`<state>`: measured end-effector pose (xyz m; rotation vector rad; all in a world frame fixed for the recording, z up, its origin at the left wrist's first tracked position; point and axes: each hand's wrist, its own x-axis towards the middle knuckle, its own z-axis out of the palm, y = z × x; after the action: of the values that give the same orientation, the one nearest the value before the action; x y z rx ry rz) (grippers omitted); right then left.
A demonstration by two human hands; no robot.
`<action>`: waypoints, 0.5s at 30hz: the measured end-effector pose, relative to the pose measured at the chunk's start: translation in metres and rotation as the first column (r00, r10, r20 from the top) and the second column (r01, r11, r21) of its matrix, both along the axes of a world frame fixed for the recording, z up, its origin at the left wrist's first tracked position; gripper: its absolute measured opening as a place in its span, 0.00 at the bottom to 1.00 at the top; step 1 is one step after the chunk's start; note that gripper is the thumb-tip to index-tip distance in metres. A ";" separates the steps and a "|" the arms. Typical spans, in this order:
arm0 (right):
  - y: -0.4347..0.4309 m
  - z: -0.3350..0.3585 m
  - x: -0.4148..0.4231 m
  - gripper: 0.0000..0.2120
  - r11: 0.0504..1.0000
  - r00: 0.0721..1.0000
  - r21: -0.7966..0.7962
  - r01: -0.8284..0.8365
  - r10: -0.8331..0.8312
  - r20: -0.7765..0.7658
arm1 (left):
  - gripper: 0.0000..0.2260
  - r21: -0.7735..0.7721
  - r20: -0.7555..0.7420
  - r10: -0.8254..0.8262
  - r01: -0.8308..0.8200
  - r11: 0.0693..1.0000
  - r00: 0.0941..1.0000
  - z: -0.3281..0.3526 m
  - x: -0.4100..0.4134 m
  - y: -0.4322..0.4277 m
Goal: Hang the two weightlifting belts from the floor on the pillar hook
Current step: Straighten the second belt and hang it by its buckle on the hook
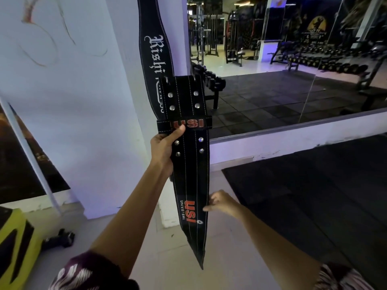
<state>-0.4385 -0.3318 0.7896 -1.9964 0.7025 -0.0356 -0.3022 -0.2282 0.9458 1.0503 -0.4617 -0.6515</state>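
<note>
A black belt with white gothic lettering point(156, 51) hangs down the corner of the white pillar point(109, 101); its top runs out of view, so the hook is hidden. In front of it I hold a second black belt with red USI logos point(191, 174) upright, its buckle end near the lettered belt's lower part. My left hand point(164, 149) grips this belt at its left edge just below the keeper loop. My right hand point(222, 203) is at the belt's right edge lower down, fingertips touching it, fingers apart.
A large wall mirror point(293, 59) to the right reflects dumbbell racks and machines. A black rubber mat point(314, 195) covers the floor at right. A yellow-and-black object point(14, 243) and a small dark item point(60, 238) lie on the pale floor at left.
</note>
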 end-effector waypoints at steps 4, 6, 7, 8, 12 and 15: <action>0.006 0.071 0.009 0.24 0.950 0.955 0.310 0.015 -0.105 0.276 | 0.13 0.007 0.062 -0.027 0.026 1.000 0.998 -0.001 0.007 0.005; 0.003 0.111 0.023 0.29 0.876 0.830 0.482 0.028 -0.289 0.477 | 0.13 -0.023 0.113 -0.021 0.023 0.999 0.993 0.001 0.007 0.005; 0.001 0.128 0.030 0.29 0.868 0.783 0.493 0.054 -0.343 0.519 | 0.12 -0.028 0.133 -0.018 0.022 0.999 0.991 0.001 0.006 0.006; 0.000 0.143 0.036 0.27 0.886 0.757 0.455 0.089 -0.357 0.548 | 0.12 -0.025 0.142 -0.023 0.027 0.999 0.990 -0.002 0.006 0.006; 0.005 0.163 0.045 0.18 0.923 0.684 0.348 0.162 -0.360 0.634 | 0.13 0.016 0.114 -0.123 0.122 0.992 0.986 -0.008 0.003 0.013; 0.004 0.160 0.046 0.15 0.895 0.628 0.428 0.122 -0.404 0.665 | 0.09 0.042 0.128 -0.221 0.218 0.975 0.967 -0.001 0.007 0.018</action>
<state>-0.3929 -0.3275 0.9492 -1.3261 0.4066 -0.8230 -0.2949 -0.2106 0.9446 1.0816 -0.6934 -0.7892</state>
